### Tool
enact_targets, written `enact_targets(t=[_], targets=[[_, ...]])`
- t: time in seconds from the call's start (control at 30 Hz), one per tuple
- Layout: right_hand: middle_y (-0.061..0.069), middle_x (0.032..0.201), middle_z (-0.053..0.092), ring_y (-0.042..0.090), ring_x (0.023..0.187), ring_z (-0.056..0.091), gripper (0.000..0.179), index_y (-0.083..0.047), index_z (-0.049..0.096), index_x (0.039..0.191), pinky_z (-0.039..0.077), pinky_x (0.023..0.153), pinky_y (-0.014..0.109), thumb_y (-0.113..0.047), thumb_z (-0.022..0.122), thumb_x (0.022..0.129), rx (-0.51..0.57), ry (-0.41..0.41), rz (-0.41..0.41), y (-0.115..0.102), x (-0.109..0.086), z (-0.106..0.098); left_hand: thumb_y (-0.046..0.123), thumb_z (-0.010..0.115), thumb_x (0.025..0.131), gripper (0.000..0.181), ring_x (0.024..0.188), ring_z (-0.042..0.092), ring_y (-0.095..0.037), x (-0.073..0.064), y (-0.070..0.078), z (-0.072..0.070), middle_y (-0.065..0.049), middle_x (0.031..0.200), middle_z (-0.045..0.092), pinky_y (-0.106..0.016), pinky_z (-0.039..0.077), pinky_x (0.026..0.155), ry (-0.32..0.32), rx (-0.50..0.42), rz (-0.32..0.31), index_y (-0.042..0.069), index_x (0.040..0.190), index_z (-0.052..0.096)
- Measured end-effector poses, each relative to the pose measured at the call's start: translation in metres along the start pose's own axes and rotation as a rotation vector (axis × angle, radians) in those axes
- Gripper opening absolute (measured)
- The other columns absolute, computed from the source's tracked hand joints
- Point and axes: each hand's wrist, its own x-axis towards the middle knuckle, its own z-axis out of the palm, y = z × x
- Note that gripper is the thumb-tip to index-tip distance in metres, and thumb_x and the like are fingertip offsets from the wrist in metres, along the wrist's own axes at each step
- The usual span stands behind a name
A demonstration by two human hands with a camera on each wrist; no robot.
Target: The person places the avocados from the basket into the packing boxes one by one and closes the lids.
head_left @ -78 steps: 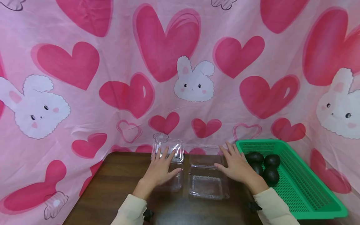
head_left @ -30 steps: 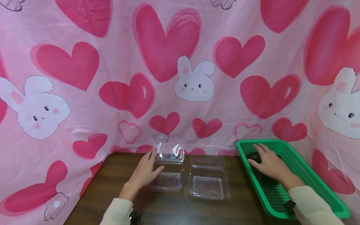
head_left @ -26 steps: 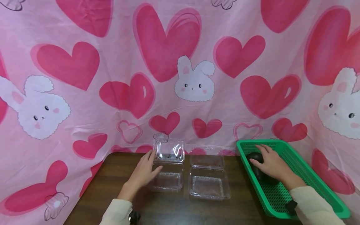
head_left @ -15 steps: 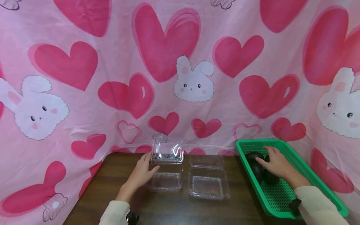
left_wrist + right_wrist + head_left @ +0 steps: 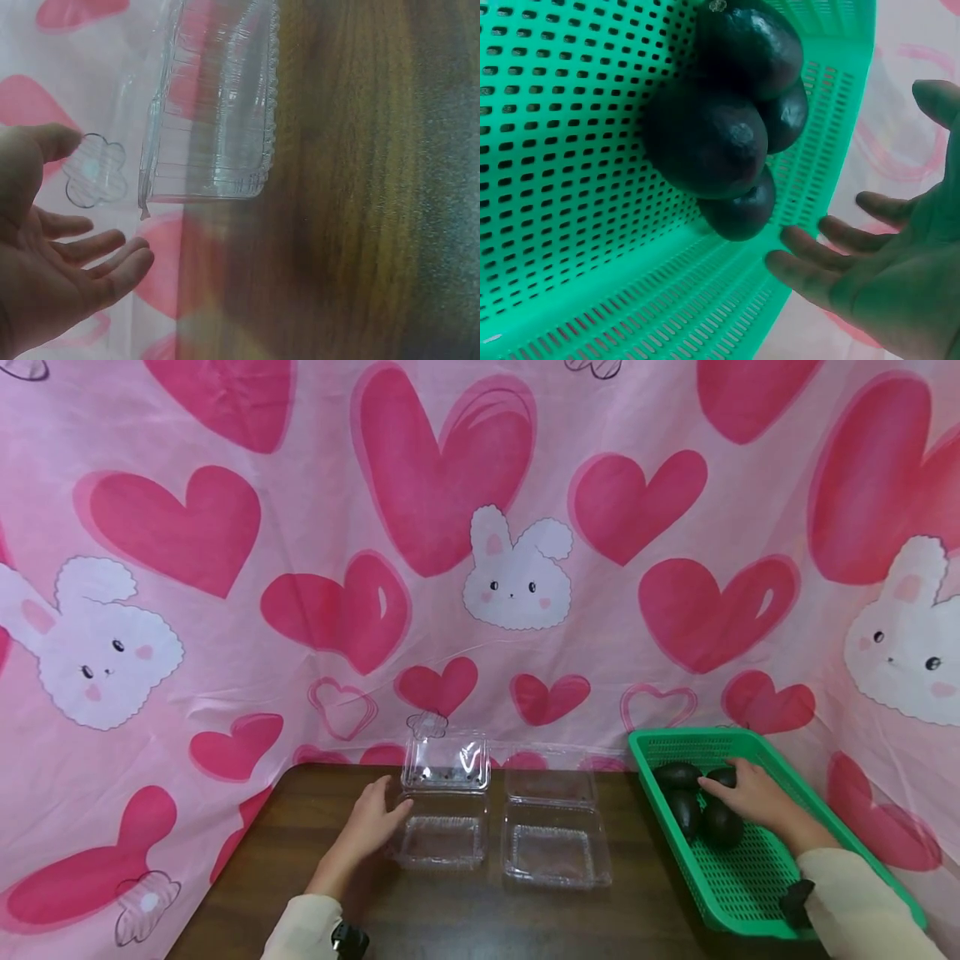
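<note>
My right hand (image 5: 761, 797) hovers over the green basket (image 5: 757, 877) with its fingers loosely bent, close to several dark avocados (image 5: 681, 814) grouped at the far left end. In the right wrist view that hand (image 5: 892, 262) holds nothing, and a gap shows between its fingertips and the avocados (image 5: 709, 139). On the left, my left hand (image 5: 369, 818) is beside a clear plastic clamshell box (image 5: 442, 843), whose lid is raised. Relaxed, spread fingers show on the left hand (image 5: 71, 247) in its wrist view, apart from the box (image 5: 217, 112).
A second clear clamshell box (image 5: 555, 856) lies with its lid raised to the right of the first. Both stand on a dark wooden table (image 5: 480, 918). A pink heart-print cloth (image 5: 480, 685) hangs behind the table.
My right hand went from the right box into the basket, then drew back rightward, uncovering the avocados. My left hand moved left and nearer me, off the left box.
</note>
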Motion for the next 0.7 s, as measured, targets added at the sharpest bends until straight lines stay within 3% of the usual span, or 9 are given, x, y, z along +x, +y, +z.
enact_targets(t=[0.17,0.37,0.53,0.7], targets=[[0.056,0.142,0.027,0.069,0.126,0.037,0.102,0.032,0.019,0.141,0.044,0.1,0.074,-0.06,0.042,0.104,0.045,-0.149,0.106,0.004,0.0,-0.005,0.021,0.068,0.097,0.062,0.126,0.055,-0.053,-0.002,-0.005,0.002,-0.039,0.133,0.057,-0.063,0.047,0.108,0.0,-0.03,-0.037,-0.02,0.138,0.046],[0.054,0.146,0.012,0.067,0.131,0.029,0.11,0.03,0.002,0.145,0.052,0.092,0.07,-0.065,0.038,0.103,0.23,-0.299,0.234,0.007,-0.004,-0.006,0.021,0.065,0.099,0.053,0.119,0.061,-0.05,-0.004,-0.009,0.001,-0.036,0.126,0.063,-0.061,0.052,0.102,-0.027,-0.088,-0.118,-0.018,0.134,0.052],[0.052,0.146,0.01,0.066,0.126,0.035,0.112,0.026,-0.003,0.148,0.054,0.091,0.069,-0.067,0.04,0.102,0.324,-0.347,0.296,0.009,-0.005,-0.005,0.022,0.064,0.1,0.05,0.105,0.068,-0.04,-0.004,-0.016,0.003,-0.032,0.119,0.067,-0.054,0.058,0.092,-0.033,-0.125,-0.173,-0.017,0.131,0.056],[0.051,0.145,0.011,0.069,0.122,0.04,0.11,0.026,-0.002,0.147,0.054,0.091,0.067,-0.065,0.04,0.103,0.374,-0.363,0.31,0.015,-0.006,0.0,0.02,0.062,0.102,0.049,0.082,0.068,-0.029,-0.005,-0.021,0.006,-0.028,0.107,0.068,-0.04,0.062,0.068,-0.045,-0.235,-0.241,-0.018,0.131,0.055]])
